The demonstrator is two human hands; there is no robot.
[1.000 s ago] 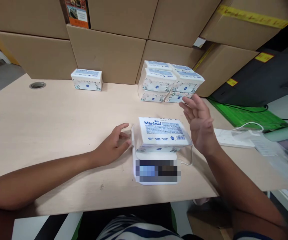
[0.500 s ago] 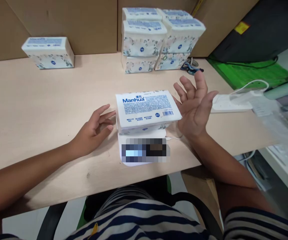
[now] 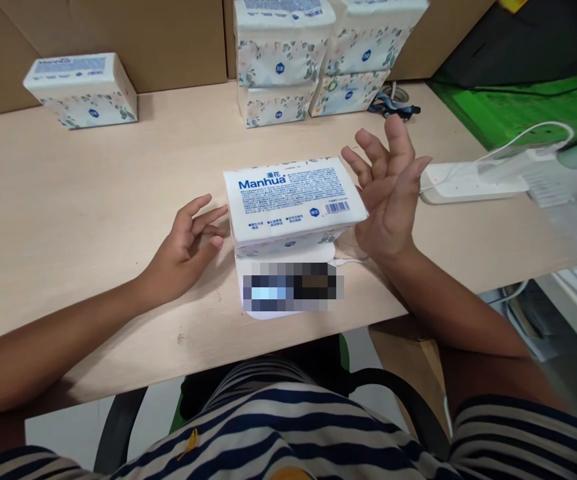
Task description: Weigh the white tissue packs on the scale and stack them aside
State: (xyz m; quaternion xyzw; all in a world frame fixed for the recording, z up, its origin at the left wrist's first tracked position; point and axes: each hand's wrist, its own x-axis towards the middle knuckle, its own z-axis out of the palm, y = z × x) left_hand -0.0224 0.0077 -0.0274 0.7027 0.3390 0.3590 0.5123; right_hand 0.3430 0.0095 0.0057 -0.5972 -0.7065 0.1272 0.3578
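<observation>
A white Manhua tissue pack [image 3: 293, 203] lies flat on a small white scale [image 3: 288, 293] at the desk's near edge. My left hand [image 3: 185, 247] rests on the desk just left of the pack, fingers apart, fingertips close to its side. On the pack's right, my right hand [image 3: 391, 190] is raised with the palm facing it and the fingers spread, holding nothing.
A stack of tissue packs [image 3: 318, 60] stands at the back centre, a single pack [image 3: 81, 90] at the back left. A white power strip [image 3: 468, 183] with cable lies right, beside a green mat [image 3: 528, 110]. Cardboard boxes [image 3: 118, 33] line the back.
The view has tilted down and drawn closer to the desk. Both hands stay open beside the pack; the right hand has moved closer to its right side.
</observation>
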